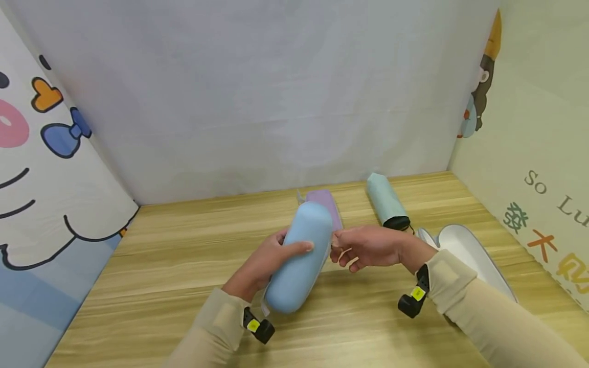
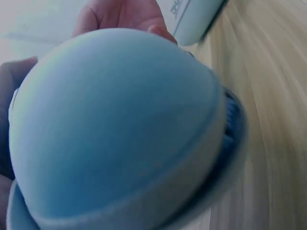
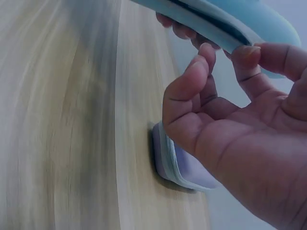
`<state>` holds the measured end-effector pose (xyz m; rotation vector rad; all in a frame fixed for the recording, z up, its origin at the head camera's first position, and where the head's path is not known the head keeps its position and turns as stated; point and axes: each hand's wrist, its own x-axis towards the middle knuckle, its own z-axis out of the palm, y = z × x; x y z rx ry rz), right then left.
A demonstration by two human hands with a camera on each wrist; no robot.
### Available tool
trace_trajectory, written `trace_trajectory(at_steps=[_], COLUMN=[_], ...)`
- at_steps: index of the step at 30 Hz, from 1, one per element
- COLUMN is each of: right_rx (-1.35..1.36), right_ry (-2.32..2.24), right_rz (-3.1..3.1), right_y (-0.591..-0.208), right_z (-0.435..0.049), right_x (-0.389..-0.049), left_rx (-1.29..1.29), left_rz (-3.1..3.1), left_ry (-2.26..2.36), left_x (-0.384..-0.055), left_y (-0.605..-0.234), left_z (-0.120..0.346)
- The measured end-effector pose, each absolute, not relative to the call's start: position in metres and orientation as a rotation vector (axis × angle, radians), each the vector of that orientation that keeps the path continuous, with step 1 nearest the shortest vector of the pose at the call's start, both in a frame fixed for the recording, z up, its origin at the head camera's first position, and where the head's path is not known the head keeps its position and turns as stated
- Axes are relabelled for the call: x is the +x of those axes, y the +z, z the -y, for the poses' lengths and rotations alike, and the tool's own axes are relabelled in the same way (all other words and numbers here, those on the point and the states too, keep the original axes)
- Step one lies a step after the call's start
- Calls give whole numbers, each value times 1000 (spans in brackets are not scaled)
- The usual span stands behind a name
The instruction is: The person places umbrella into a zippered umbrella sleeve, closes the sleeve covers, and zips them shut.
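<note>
A light-blue, rounded zip case (image 1: 299, 271) is held tilted above the table by my left hand (image 1: 269, 258), thumb across its top face and the other fingers mostly hidden behind it. On the case's right side, my right hand (image 1: 370, 247) pinches the zipper edge between thumb and index finger, the other fingers loosely bent. The pull itself is hidden in the pinch. Along the seam, the right wrist view shows a dark gap ending near the fingertips (image 3: 247, 56). The left wrist view shows the case's rounded end (image 2: 115, 129) and a parted edge with dark blue inside.
Behind the blue case lies a purple zip case (image 1: 325, 198). A pale green folded umbrella (image 1: 385, 198) with a black end lies at the back right. Partly under my right forearm is a whitish, curved-edged object (image 1: 469, 250). Fabric walls (image 1: 276, 102) border the wooden table (image 1: 184, 255).
</note>
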<state>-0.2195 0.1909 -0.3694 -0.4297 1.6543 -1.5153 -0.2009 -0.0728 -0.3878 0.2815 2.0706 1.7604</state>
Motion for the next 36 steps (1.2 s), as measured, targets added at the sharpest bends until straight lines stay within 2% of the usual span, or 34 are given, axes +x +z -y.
trace_trajectory(at_steps=[10, 23, 36], right_rx=[-441, -410, -397], right_ry=[-1363, -1437, -1633], right_rz=[-1588, -1574, -1406], right_y=[-391, -404, -420], right_z=[-170, -181, -167], right_x=[-203, -200, -195], left_rx=[141, -33, -29], left_rz=[-1962, -1904, -1645], left_ry=[2117, 2317, 2527], left_x=[-210, -214, -214], left_y=[-376, -383, -395], left_z=[74, 87, 84])
